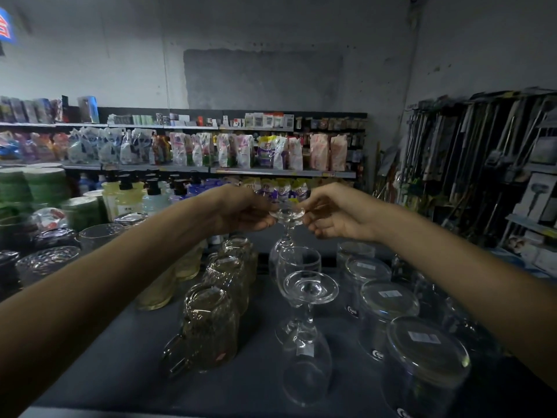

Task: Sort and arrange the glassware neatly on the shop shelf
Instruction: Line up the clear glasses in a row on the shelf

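An upside-down wine glass [286, 233] stands at the far end of the middle row on the dark shelf top [120, 366]. My left hand [244, 211] and my right hand [334, 214] each pinch an edge of its round foot from opposite sides. In front of it stand an upright wine glass [298, 260] and a nearer inverted wine glass [307, 336]. A row of ribbed amber mugs [211, 324] runs on the left, upside down. Clear tumblers [425, 366] with stickers on their bases line the right.
Yellowish tumblers [156, 291] and patterned glass bowls [45, 263] fill the left side. Green stacked plates [39, 188] and pump bottles [126, 194] stand behind. Across the aisle are shelves of refill pouches [241, 152]; mop handles [470, 152] hang at the right.
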Tool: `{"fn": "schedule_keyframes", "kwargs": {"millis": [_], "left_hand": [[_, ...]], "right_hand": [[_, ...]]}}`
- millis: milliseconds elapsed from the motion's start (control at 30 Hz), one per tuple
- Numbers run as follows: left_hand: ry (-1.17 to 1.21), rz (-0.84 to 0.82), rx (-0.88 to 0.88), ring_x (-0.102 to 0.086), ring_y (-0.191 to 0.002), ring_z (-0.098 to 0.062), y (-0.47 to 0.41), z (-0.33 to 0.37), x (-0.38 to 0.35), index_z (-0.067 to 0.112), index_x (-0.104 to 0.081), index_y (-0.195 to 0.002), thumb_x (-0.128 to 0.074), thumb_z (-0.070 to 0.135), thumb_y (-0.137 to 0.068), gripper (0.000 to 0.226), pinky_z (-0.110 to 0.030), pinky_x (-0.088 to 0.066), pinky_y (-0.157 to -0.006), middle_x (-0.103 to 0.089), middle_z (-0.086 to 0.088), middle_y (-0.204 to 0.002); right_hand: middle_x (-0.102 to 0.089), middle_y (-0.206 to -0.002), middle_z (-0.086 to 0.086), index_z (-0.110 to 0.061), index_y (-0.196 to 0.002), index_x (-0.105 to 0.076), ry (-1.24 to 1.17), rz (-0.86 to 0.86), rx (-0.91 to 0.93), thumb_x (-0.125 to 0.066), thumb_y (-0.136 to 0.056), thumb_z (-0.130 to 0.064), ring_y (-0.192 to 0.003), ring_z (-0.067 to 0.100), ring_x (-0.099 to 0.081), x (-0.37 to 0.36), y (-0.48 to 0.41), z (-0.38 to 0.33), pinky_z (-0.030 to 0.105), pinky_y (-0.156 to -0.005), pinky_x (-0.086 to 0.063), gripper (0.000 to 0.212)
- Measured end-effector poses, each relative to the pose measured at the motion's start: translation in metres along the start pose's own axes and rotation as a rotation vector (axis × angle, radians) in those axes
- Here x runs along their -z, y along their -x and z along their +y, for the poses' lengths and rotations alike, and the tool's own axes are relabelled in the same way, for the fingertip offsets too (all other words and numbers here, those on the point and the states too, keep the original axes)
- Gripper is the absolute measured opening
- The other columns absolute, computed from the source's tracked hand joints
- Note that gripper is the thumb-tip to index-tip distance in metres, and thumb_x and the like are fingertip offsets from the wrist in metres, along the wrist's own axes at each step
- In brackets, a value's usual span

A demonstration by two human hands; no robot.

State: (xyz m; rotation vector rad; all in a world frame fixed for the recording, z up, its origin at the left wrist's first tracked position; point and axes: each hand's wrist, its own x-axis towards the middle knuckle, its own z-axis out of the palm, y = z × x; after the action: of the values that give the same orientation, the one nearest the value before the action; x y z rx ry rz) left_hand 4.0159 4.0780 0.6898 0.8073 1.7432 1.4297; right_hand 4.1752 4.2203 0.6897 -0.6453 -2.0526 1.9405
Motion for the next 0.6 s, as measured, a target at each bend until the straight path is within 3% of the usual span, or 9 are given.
{"fn": "schedule_keyframes", "kwargs": {"millis": [67, 267, 600], "left_hand": [[-0.020, -0.018, 0.018, -0.068, -0.053, -0.011, -0.001, -0.004, 0.000, 0.000, -0.071, -0.093, -0.063, 0.003, -0.097, 0.009, -0.019, -0.054, -0.048, -0.072, -0.008, -0.070], [-0.120, -0.071, 0.057, -0.066, -0.061, -0.011, -0.008, -0.017, 0.002, 0.002, -0.070, -0.102, -0.063, 0.010, -0.098, 0.012, -0.020, -0.052, -0.051, -0.072, -0.005, -0.074], [-0.135, -0.056, 0.069, -0.066, -0.062, -0.012, -0.015, -0.028, -0.002, 0.004, -0.067, -0.102, -0.060, 0.013, -0.100, 0.011, -0.019, -0.051, -0.050, -0.070, -0.006, -0.074]], "right_hand": [[-0.065, -0.076, 0.010, -0.007, -0.095, -0.063, 0.036, -0.001, -0.014, -0.064, -0.095, -0.014, -0.060, 0.017, -0.063, 0.000, -0.003, 0.002, 0.024, -0.055, -0.055, 0.007], [-0.067, -0.072, 0.008, -0.003, -0.097, -0.064, 0.165, 0.003, -0.039, -0.068, -0.093, -0.006, -0.055, 0.012, -0.061, 0.000, -0.007, 0.015, 0.015, -0.046, -0.048, 0.006], [-0.070, -0.067, 0.011, -0.003, -0.088, -0.064, 0.172, 0.053, -0.058, -0.070, -0.092, -0.004, -0.050, 0.011, -0.061, 0.000, -0.015, 0.028, 0.015, -0.040, -0.043, 0.008]]}}
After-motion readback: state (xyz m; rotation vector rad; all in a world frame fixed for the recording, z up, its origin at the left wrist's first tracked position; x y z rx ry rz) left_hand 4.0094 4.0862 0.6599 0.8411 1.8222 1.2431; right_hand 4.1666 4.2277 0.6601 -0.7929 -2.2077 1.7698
